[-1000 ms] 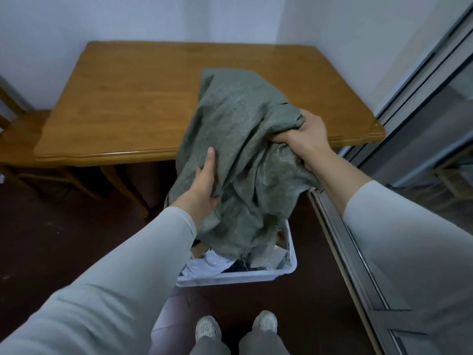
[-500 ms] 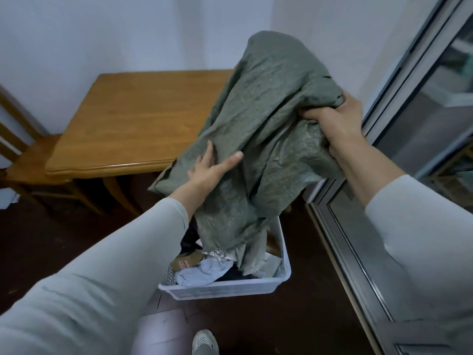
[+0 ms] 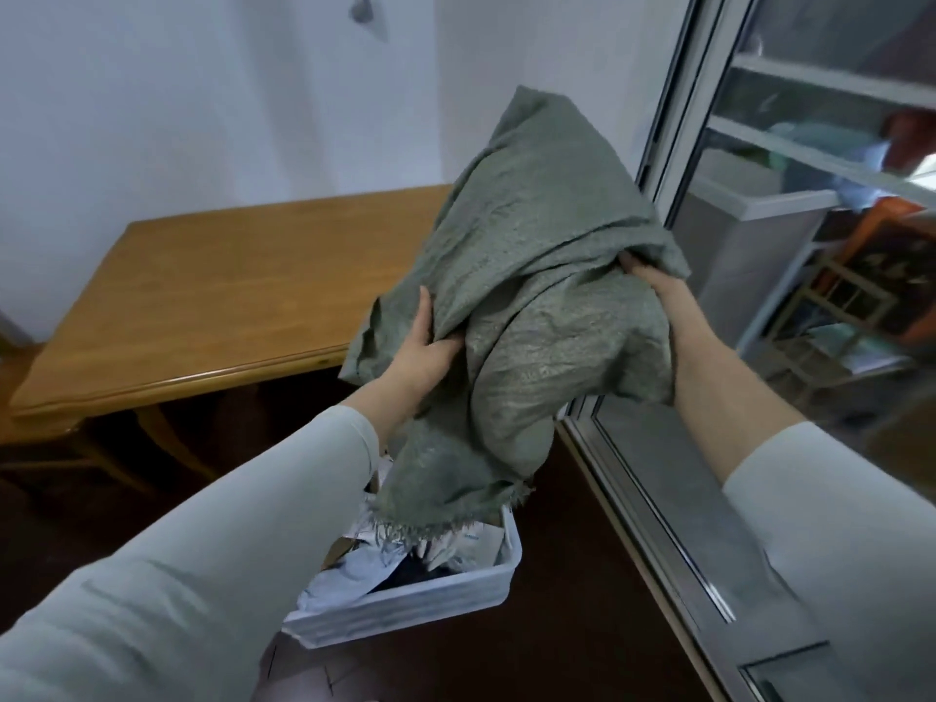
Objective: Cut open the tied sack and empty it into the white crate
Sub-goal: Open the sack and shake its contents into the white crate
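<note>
Aloft at mid-view, the grey-green sack (image 3: 537, 276) hung with its frayed open mouth turned down toward 6 o'clock, just above the white crate (image 3: 405, 608), which held crumpled paper (image 3: 349, 575) and other scraps. The left hand (image 3: 425, 354) gripped a fold on the sack's 9 o'clock side, thumb stretched up along the cloth and fingers curled into it; the right hand (image 3: 656, 288) clutched bunched cloth at 3 o'clock, its fingers mostly buried under a fold. A wooden table (image 3: 218, 296) stood at 9 o'clock.
</note>
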`<state>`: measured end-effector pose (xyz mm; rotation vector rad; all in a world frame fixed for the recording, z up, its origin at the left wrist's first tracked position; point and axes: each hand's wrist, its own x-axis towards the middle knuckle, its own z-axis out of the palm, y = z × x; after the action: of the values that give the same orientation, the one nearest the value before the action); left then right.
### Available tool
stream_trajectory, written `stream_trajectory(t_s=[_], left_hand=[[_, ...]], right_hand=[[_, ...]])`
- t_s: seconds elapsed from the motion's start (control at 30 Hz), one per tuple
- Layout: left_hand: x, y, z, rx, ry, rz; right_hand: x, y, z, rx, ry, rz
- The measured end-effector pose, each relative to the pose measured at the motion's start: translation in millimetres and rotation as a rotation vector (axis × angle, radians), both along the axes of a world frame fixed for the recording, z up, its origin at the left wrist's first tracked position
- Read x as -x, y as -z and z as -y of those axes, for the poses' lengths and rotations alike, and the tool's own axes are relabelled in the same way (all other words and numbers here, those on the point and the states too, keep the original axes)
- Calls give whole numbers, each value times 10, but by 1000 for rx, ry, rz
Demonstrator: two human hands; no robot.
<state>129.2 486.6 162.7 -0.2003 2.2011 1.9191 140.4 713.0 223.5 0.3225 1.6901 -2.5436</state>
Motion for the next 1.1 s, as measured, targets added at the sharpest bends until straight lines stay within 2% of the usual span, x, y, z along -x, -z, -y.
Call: stream_trajectory(t_s=[0.17, 0.27, 0.37, 0.43, 0.53, 0.6, 0.67, 0.73, 0.77, 0.83, 0.87, 0.93, 1.0, 1.1], left_hand=[[-88, -33, -347, -139, 137, 191], [-193, -32, -541, -200, 260, 223], [-223, -1, -635, -227, 235, 216], [-231, 39, -659, -163, 214, 194], [-290, 113, -714, -76, 149, 201], [-317, 158, -749, -95, 136, 183], [-318, 177, -743, -88, 140, 142], [-344, 158, -717, 32, 151, 86], [-360, 172, -700, 171, 188, 67], [-400, 213, -723, 505, 266, 39], [-414, 226, -770, 626, 298, 14], [-477, 231, -906, 713, 361, -43], [-503, 277, -998, 587, 395, -100], [-512, 332, -964, 376, 485, -12]], right_hand=[[-288, 302, -166, 165, 25, 151], [-413, 597, -223, 96, 35, 354], [-403, 700, -227, -25, -52, 451], [-365, 662, -259, -53, -34, 527], [-298, 577, -323, 6, 154, 401], [-267, 584, -369, 81, 151, 280], [-334, 556, -450, -111, 27, 237], [-364, 518, -594, -252, -164, 298], [-355, 521, -681, -290, -267, 313], [-364, 496, -746, -280, -431, 351], [-360, 513, -726, -273, -444, 357], [-388, 553, -576, -182, -470, 322], [-408, 637, -441, -160, -352, 344], [-412, 832, -425, -258, -112, 408]])
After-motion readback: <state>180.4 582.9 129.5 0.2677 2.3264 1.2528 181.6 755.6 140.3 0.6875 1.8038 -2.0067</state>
